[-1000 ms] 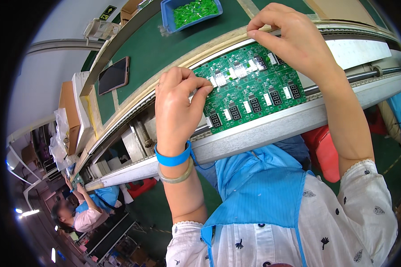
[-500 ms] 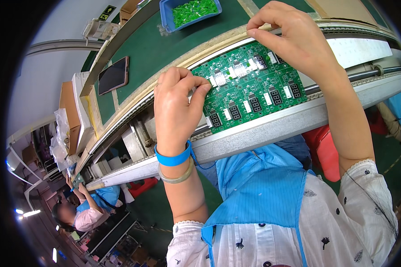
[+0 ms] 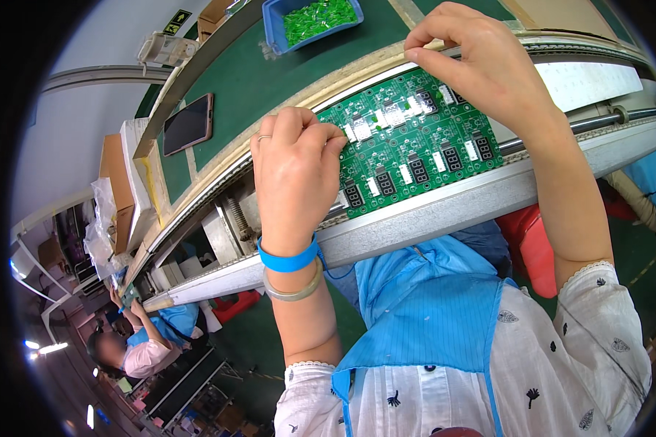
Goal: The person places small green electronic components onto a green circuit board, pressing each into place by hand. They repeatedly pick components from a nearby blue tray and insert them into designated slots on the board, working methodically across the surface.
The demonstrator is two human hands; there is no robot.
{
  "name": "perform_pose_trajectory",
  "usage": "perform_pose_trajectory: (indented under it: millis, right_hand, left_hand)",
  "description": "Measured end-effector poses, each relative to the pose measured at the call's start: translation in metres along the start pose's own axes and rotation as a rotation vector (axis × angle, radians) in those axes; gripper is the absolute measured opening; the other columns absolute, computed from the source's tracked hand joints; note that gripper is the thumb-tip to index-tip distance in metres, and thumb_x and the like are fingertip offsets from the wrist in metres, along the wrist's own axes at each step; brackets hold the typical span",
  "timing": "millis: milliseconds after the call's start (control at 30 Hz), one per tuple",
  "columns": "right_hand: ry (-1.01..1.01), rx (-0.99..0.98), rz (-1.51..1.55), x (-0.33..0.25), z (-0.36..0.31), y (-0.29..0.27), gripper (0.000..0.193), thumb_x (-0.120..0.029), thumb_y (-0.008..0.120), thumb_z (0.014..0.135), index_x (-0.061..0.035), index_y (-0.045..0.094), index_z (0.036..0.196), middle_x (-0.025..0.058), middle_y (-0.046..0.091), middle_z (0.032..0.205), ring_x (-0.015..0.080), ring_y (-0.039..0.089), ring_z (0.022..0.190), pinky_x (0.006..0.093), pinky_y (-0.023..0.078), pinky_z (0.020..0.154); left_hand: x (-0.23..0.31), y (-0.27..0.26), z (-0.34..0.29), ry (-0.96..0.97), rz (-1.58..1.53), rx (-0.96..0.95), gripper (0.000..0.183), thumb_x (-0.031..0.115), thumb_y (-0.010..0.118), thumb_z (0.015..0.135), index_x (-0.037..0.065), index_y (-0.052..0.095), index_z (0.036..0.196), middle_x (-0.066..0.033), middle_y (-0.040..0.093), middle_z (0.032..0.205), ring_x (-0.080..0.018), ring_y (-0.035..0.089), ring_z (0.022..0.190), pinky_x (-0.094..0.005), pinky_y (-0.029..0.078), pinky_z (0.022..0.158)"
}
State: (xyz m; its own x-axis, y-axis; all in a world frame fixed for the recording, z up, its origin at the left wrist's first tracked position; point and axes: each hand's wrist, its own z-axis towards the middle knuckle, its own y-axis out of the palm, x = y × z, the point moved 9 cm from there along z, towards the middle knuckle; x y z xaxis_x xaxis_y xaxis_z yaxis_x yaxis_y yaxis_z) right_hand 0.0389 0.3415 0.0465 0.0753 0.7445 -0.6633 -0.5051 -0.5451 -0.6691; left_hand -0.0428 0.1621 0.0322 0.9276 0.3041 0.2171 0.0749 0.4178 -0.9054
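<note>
A green circuit board [image 3: 401, 162] with black digit displays and white connectors lies across the rails of a conveyor. Small green LEDs [image 3: 377, 124] stand on its upper row. Over the board's left end is my left hand [image 3: 297, 171], thumb and forefinger pinched together at its upper left corner; what they hold, if anything, is hidden. My right hand [image 3: 482, 69] hangs over the board's upper right part. Its thumb and forefinger come together just beyond the far edge, and I cannot make out anything between them.
A blue bin [image 3: 273, 33] of green LEDs stands on the green table beyond the board. A phone [image 3: 188, 125] lies at the table's left. The metal rail [image 3: 430, 200] runs along my front. Farther left, another person [image 3: 149, 346] sits at the same line.
My left hand has turned slightly, and its thumb has drawn in under the forefinger at the board's left end. The right hand has barely moved.
</note>
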Motion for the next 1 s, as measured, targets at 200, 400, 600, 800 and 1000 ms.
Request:
perform_pose_trajectory:
  millis: [200, 400, 600, 800, 1000]
  right_hand:
    - [0.009, -0.001, -0.003, 0.0006, -0.0004, -0.0003, 0.016, -0.012, 0.068, 0.085, 0.003, 0.072, 0.089, 0.0183, 0.065, 0.088, 0.0337, 0.064, 0.09, 0.041, 0.051, 0.082]
    - [0.013, -0.01, -0.004, 0.0002, 0.0003, 0.0001, 0.016, -0.013, 0.069, 0.085, 0.0029, 0.072, 0.088, 0.0182, 0.065, 0.088, 0.0337, 0.064, 0.089, 0.0407, 0.051, 0.081]
    - [-0.025, 0.021, 0.0, 0.0002, -0.0001, -0.0006, 0.017, -0.014, 0.069, 0.085, 0.0027, 0.072, 0.087, 0.0182, 0.066, 0.086, 0.0331, 0.064, 0.088, 0.0404, 0.051, 0.08]
    - [-0.028, 0.008, 0.032, 0.0061, -0.0043, 0.005, 0.018, -0.016, 0.068, 0.09, 0.0009, 0.069, 0.098, 0.0091, 0.063, 0.093, 0.0208, 0.065, 0.086, 0.0321, 0.054, 0.073]
    - [-0.077, 0.057, 0.029, 0.0034, -0.0052, 0.0034, 0.015, -0.015, 0.07, 0.086, -0.0013, 0.07, 0.092, 0.0115, 0.064, 0.091, 0.0272, 0.065, 0.088, 0.0375, 0.053, 0.075]
  left_hand:
    - [0.0035, -0.0014, 0.0003, -0.008, 0.041, -0.012, 0.006, 0.01, 0.076, 0.076, 0.007, 0.071, 0.079, -0.0055, 0.058, 0.09, -0.0282, 0.055, 0.09, -0.0423, 0.041, 0.079]
    - [0.0034, -0.0019, -0.0005, -0.02, 0.043, -0.024, 0.007, 0.01, 0.076, 0.076, 0.007, 0.071, 0.08, -0.0056, 0.057, 0.09, -0.0283, 0.054, 0.091, -0.0424, 0.041, 0.08]
    - [0.0027, -0.0011, -0.0005, -0.001, 0.006, -0.017, 0.008, 0.008, 0.077, 0.074, 0.007, 0.071, 0.081, -0.0054, 0.058, 0.09, -0.0282, 0.054, 0.092, -0.0418, 0.041, 0.082]
    - [0.0, -0.0006, -0.0005, -0.037, -0.046, -0.019, 0.009, 0.009, 0.078, 0.073, 0.007, 0.072, 0.08, -0.0054, 0.057, 0.09, -0.0279, 0.054, 0.091, -0.0414, 0.041, 0.081]
    - [-0.0005, -0.0039, -0.0001, -0.018, -0.086, 0.009, 0.014, 0.004, 0.08, 0.071, 0.003, 0.07, 0.081, -0.0083, 0.056, 0.087, -0.0267, 0.054, 0.082, -0.0385, 0.044, 0.075]
